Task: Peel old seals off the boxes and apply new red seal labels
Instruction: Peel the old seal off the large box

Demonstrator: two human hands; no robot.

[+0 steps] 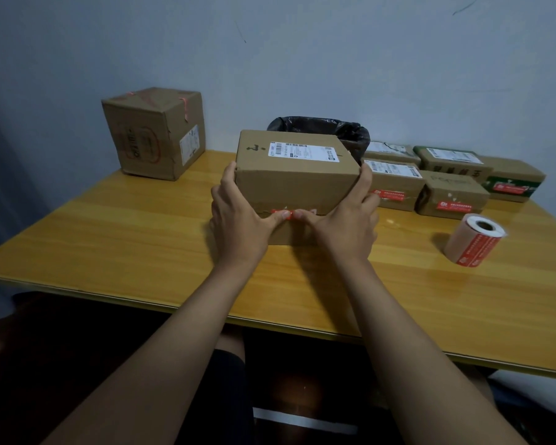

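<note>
Both hands are gripping the sides of a rectangular cardboard box (294,184) standing mid-table. Left hand (238,216) is wrapping fingers over the left edge, its thumb pressing a red seal label (283,213) on the front seam; right hand (347,220) is mirroring it on the right edge, thumb meeting the label. Far left, a large creased cube carton (154,136) with red tape remnants is sitting on the glossy yellow wooden table (109,236). Behind the held box, a bin lined with a black bag (318,125) is showing; contents cannot be told. Right, five small sealed parcels (450,181) are sitting grouped. Nearer, a roll of red labels (474,242) is lying tilted.
</note>
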